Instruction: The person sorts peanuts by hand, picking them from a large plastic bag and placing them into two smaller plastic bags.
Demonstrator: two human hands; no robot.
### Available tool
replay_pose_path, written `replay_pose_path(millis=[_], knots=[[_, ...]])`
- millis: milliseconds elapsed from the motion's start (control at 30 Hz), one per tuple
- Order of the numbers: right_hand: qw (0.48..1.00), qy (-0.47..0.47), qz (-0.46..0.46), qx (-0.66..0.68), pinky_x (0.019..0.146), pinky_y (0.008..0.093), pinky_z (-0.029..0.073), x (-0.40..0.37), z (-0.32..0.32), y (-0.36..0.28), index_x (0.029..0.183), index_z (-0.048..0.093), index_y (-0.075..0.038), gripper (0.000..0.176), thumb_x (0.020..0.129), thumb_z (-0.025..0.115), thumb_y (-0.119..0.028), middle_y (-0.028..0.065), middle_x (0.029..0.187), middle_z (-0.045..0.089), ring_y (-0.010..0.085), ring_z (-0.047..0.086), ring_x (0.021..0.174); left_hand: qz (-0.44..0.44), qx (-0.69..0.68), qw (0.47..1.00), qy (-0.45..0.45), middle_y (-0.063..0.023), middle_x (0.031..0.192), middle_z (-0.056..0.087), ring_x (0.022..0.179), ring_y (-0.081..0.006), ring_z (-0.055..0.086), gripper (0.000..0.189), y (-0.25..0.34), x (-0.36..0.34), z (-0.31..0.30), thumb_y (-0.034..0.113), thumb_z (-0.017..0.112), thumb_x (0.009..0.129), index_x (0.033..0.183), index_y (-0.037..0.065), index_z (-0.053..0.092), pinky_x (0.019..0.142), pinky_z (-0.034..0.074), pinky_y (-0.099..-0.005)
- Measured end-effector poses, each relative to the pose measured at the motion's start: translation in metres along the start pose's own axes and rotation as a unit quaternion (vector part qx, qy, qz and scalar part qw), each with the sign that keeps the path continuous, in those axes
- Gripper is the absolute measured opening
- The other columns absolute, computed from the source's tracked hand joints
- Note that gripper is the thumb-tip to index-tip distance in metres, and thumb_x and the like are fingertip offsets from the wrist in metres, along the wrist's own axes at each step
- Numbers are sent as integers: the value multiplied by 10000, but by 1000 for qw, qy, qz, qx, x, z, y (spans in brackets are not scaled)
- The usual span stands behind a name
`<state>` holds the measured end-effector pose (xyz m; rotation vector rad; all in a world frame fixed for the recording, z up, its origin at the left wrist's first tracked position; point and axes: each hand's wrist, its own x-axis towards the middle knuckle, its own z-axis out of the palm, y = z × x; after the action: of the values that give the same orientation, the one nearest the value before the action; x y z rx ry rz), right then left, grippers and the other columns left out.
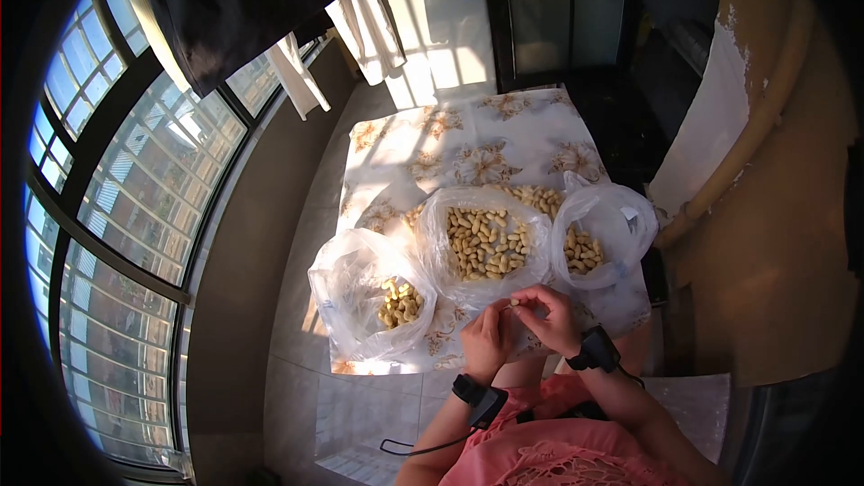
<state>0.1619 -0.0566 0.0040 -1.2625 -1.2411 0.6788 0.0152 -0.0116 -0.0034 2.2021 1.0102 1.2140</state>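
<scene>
My left hand (487, 335) and my right hand (549, 317) meet at the table's near edge, just below the middle bag. Between the fingertips of my right hand is a small pale peanut (514, 302). The fingers of my left hand are pinched close beside it; what they hold, if anything, is too small to tell. A clear plastic bag (436, 225) full of peanuts lies open in the middle. To its left another open bag (337, 281) holds a smaller heap of peanuts, and a third bag (633, 232) on the right holds several more.
A floral cloth covers the table (468, 135). More peanuts (537, 199) lie behind the middle bag. Barred windows (162, 180) line the left side, a white appliance (441, 31) stands beyond the table, and a brown panel (765, 261) is at the right.
</scene>
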Motion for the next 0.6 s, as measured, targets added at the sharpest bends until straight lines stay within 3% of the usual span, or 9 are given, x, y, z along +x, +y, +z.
replay_pose_path(millis=[367,600], knots=[[999,9,-39,-1,733,260,515,2,0,-2,1038,693,-9,195,847,715,21,69,986,675,133,645,828,2,8,1000,-2,-125,760,672,638,-297,666,121,-1,0,2,70,648,907,1028,65,653,564,506,-383],[1000,-5,5,14,787,264,528,-2,0,8,1101,661,6,226,878,696,26,62,1002,676,109,644,896,8,-1,1000,0,-126,722,651,607,-294,650,109,-1,0,1,58,653,899,1008,66,657,543,488,-378]])
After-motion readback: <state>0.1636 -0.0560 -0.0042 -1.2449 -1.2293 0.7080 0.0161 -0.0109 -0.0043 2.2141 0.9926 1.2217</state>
